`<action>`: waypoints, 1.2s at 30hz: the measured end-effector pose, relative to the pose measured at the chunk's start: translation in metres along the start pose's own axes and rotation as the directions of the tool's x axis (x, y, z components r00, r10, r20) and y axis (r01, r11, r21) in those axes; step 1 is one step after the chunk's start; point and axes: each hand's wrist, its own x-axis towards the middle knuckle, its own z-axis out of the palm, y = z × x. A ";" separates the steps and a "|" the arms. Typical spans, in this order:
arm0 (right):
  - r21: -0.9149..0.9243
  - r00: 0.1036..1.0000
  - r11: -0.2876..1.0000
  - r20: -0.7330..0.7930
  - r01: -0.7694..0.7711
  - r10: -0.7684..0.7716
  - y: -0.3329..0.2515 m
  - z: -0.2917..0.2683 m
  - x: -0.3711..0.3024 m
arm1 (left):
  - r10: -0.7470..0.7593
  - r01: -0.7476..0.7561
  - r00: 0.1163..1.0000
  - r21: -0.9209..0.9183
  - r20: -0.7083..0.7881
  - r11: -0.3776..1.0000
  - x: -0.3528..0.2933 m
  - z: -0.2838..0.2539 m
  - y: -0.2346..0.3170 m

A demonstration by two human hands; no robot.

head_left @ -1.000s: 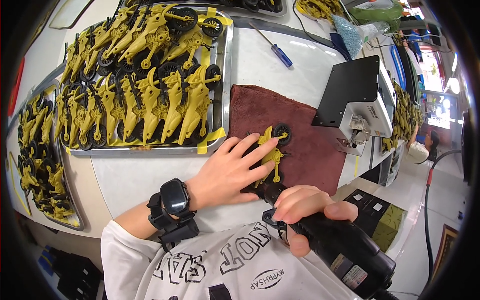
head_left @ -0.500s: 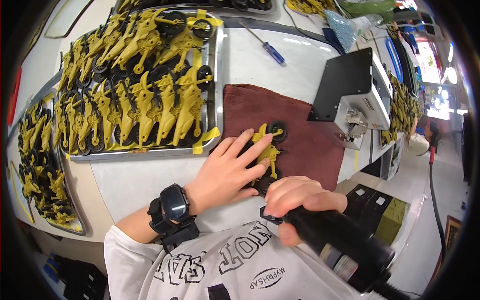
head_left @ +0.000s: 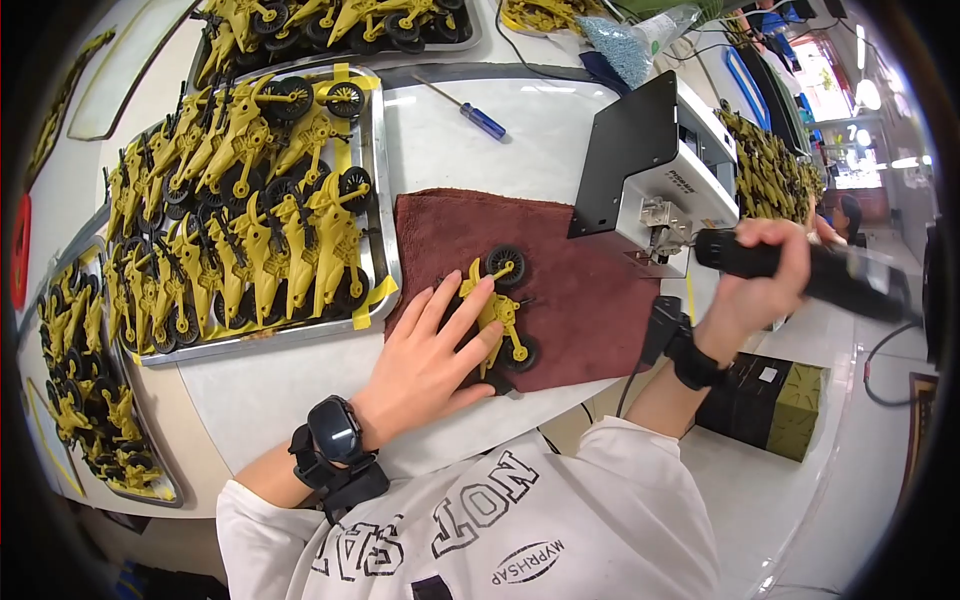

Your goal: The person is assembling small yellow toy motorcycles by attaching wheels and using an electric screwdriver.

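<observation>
A yellow toy motorcycle (head_left: 502,314) with black wheels lies on its side on a dark red cloth (head_left: 585,325). My left hand (head_left: 422,358) rests over its left part, fingers spread and stretched out, covering some of it. Off to the right, my right hand (head_left: 765,275) is wrapped round a black electric screwdriver (head_left: 850,282) held roughly level. The driver's front end points left at the metal outlet (head_left: 665,232) of a black and white screw feeder (head_left: 640,150). Whether its tip touches the outlet I cannot tell.
Metal trays (head_left: 390,250) packed with yellow toy motorcycles stand at the left and far side. A blue-handled screwdriver (head_left: 484,122) lies beyond the cloth. More yellow parts (head_left: 770,165) are behind the feeder. A black and olive box (head_left: 765,405) sits low at the right.
My right hand has carried the electric screwdriver from beside the toy motorcycle up and right to the feeder. The left hand stays on the motorcycle. The whole view has shifted a little.
</observation>
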 end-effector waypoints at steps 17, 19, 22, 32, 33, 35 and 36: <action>0.342 0.760 0.874 0.648 -0.344 0.045 -0.065 0.008 -0.123 | 0.026 -0.026 0.999 0.028 -0.023 0.999 0.001 -0.001 0.000; 0.290 0.803 0.918 0.593 -0.271 0.050 -0.063 0.020 -0.128 | 0.023 -0.022 0.999 0.044 -0.022 0.999 0.001 -0.001 0.000; 0.243 0.863 0.946 0.501 -0.216 0.069 -0.063 0.028 -0.132 | 0.022 -0.020 0.999 0.053 -0.023 0.998 0.002 -0.001 0.001; 0.273 0.871 0.878 0.416 -0.393 0.261 -0.055 0.034 -0.141 | 0.012 -0.011 1.000 0.042 -0.006 0.999 0.000 0.002 -0.001; 0.273 0.870 0.877 0.417 -0.396 0.263 -0.055 0.035 -0.141 | 0.009 -0.009 1.000 0.042 -0.005 0.999 0.000 0.002 -0.001; 0.194 0.902 0.924 0.352 -0.330 0.249 -0.054 0.039 -0.140 | 0.018 -0.017 1.000 0.033 -0.013 0.999 0.001 0.002 -0.001; 0.191 0.901 0.923 0.352 -0.334 0.253 -0.054 0.039 -0.140 | 0.015 -0.015 1.000 0.030 -0.011 0.999 0.001 0.002 -0.001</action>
